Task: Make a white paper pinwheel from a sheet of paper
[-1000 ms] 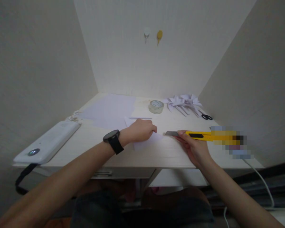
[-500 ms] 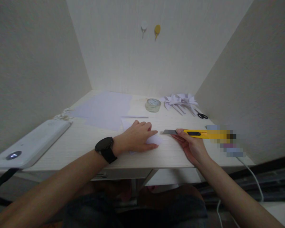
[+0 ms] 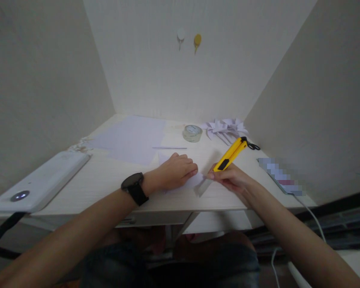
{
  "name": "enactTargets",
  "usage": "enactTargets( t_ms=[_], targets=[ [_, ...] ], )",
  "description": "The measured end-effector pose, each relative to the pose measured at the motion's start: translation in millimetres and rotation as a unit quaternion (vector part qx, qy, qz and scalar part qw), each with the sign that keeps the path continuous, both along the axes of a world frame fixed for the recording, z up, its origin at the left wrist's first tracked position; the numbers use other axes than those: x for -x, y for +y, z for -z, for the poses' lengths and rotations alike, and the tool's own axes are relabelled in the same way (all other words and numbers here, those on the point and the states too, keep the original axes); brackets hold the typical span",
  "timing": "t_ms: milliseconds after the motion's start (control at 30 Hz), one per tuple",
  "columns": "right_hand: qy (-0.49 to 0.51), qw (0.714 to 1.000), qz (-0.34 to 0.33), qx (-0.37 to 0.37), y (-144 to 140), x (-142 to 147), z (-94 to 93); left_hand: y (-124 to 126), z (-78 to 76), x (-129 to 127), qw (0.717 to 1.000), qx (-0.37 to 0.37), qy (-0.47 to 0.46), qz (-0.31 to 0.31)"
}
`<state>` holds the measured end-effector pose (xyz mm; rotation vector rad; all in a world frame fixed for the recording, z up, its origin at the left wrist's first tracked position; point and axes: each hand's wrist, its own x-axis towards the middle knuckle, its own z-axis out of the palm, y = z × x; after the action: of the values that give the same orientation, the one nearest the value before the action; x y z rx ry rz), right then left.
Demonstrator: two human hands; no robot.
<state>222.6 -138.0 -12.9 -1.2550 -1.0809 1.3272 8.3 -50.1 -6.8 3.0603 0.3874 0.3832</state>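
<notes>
My right hand [image 3: 229, 179] grips a yellow utility knife [image 3: 231, 152], its handle leaning up and away to the right. The knife's extended blade [image 3: 203, 187] slants down toward me, by the right end of a small white piece of paper [image 3: 164, 159]. Whether the blade touches the paper I cannot tell. My left hand [image 3: 177, 171] rests on that paper with its fingers curled in, covering most of it. A black watch is on the left wrist.
Large paper sheets [image 3: 135, 136] lie at the back left, near a thin white stick [image 3: 169, 147]. Behind my hands are a tape roll [image 3: 192, 134], paper pinwheels [image 3: 223, 128] and black scissors [image 3: 253, 146]. A white device [image 3: 42, 182] sits left, a phone with a cable [image 3: 279, 176] right.
The knife has swung from lying level to a steep slant, its blade now pointing down toward me near the paper. My left hand's outstretched fingers have curled in.
</notes>
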Motion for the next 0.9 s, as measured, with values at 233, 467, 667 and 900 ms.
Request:
enactTargets(
  t_ms=[233,467,667,900],
  targets=[
    [0.055,0.997,0.046,0.023,3,10,7.3,1,-9.1,6,0.999,0.049,-0.005,0.012],
    [0.092,0.995,0.045,0.005,4,4,14.8,0,-13.4,11,0.992,0.123,-0.001,0.021],
    [0.127,0.991,0.040,-0.001,2,5,15.3,-2,-8.6,8,0.992,0.123,-0.013,0.009],
    [0.118,0.987,0.103,-0.026,-16,-6,8.8,-2,-8.3,9,0.996,0.092,-0.008,-0.005]
  ],
)
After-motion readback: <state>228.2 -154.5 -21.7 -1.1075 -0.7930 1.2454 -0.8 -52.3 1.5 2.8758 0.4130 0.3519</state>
